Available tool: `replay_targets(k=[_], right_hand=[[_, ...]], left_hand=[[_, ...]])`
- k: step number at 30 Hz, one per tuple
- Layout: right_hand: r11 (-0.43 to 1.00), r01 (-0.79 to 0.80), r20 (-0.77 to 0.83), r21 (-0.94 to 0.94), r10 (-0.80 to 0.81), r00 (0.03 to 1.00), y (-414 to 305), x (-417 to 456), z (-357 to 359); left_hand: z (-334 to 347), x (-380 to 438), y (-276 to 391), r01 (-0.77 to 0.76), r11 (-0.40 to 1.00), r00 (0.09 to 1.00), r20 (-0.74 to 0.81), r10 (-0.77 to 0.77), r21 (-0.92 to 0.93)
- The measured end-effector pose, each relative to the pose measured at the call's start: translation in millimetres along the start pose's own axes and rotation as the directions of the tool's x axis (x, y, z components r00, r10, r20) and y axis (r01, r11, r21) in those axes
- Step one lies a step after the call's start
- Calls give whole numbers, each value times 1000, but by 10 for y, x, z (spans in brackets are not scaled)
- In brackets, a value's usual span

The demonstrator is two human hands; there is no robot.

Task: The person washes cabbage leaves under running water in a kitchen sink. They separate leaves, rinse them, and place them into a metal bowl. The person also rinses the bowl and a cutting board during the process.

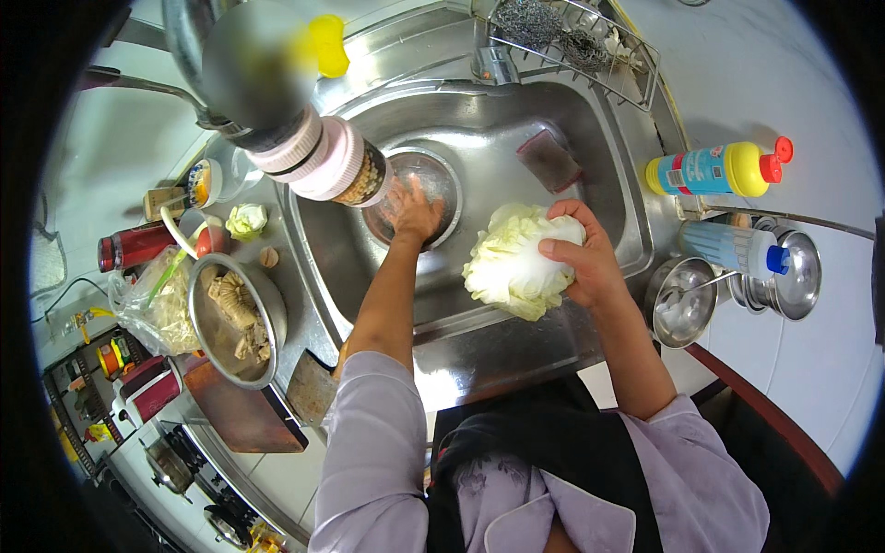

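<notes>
My right hand (581, 256) grips a pale head of cabbage (515, 266) above the front right of the stainless steel sink (484, 162). The thumb lies across its white base and the leafy side faces left. My left hand (418, 214) is down in a round metal bowl (432, 166) in the sink, its fingers spread and holding nothing. Just above it hangs a white faucet filter (332, 159), which covers part of the bowl. Whether water runs from it I cannot tell. A dark scouring pad (550, 161) lies at the back right of the sink floor.
Left of the sink stand a steel pot (273, 332) with pieces of meat, a cleaver (310, 387), a wooden cutting board (242, 408) and a small cabbage piece (247, 221). A wire rack (646, 76), detergent bottle (712, 169) and metal bowl (684, 304) line the right.
</notes>
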State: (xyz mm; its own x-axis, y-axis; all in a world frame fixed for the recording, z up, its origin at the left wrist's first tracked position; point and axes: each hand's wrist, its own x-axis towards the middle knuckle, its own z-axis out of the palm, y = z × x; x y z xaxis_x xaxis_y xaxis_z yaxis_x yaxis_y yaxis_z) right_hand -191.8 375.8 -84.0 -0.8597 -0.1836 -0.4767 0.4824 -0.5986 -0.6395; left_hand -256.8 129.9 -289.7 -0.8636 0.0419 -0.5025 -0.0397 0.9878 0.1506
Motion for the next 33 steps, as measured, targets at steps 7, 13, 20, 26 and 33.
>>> replay_targets(k=[7, 13, 20, 26, 33], right_hand=[[1000, 13, -37, 5, -13, 999, -35, 0, -45], [999, 45, -49, 1, -45, 998, -153, -53, 11], [988, 156, -68, 0, -156, 985, -415, -117, 48], [984, 166, -13, 72, -165, 986, -637, -315, 209], [977, 188, 34, 97, -192, 981, -832, -449, 212]], left_hand=[[146, -7, -194, -53, 962, 989, -119, 88, 269], [-75, 127, -644, -18, 993, 995, -100, 7, -113], [-906, -536, -495, 74, -357, 855, 243, -458, -931], [-1146, -1089, -652, 57, -757, 913, 340, -224, -651], [-719, -1496, -117, -157, -375, 839, 77, -539, -914]])
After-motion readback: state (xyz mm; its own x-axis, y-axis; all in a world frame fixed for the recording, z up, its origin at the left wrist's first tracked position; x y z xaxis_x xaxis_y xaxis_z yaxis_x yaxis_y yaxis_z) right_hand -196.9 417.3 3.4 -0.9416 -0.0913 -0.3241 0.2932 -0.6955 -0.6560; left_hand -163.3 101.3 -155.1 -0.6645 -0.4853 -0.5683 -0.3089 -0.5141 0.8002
